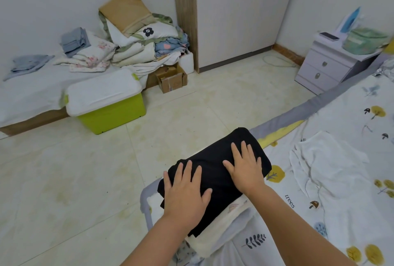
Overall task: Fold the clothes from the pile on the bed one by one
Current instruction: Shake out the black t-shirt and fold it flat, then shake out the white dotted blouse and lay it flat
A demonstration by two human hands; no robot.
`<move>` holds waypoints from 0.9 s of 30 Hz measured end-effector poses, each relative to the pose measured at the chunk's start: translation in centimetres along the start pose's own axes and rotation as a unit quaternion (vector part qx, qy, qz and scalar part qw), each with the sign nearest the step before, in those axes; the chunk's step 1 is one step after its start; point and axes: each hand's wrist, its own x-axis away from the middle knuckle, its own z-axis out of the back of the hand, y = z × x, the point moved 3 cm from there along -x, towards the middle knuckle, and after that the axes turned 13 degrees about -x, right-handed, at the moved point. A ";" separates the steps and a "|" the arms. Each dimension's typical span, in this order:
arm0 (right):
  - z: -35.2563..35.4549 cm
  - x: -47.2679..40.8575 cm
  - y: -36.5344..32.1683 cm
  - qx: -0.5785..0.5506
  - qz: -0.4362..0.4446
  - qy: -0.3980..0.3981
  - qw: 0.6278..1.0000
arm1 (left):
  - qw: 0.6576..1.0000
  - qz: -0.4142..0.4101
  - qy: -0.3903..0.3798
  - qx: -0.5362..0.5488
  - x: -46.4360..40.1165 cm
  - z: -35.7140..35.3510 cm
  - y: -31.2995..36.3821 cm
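A folded black garment [215, 169] lies at the bed's corner on top of a folded cream piece [215, 236]. My left hand [185, 191] presses flat on its near left part, fingers straight and spread. Flat on the garment's right half rests my right hand [245, 166], its fingers also straight. A crumpled white garment [324, 163] lies unfolded on the patterned bed sheet [351, 212] to the right.
A green storage box with a white lid [106, 103] stands on the tiled floor at left, beside a low bed with stacked bedding [136, 46]. A cardboard box [171, 79], wardrobe [234, 14] and lilac nightstand [328, 67] stand farther back.
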 end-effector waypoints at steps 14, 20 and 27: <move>4.5 7.6 -1.7 -0.047 0.023 0.003 0.999 | 0.990 -0.101 0.074 0.065 1.5 4.9 -0.1; 6.4 14.2 -0.8 -0.054 -0.037 -0.008 0.998 | 0.976 -0.181 0.076 0.097 3.1 6.9 0.3; 7.2 23.3 4.9 -0.064 -0.157 0.008 0.985 | 0.947 -0.295 0.057 0.111 5.8 8.0 5.6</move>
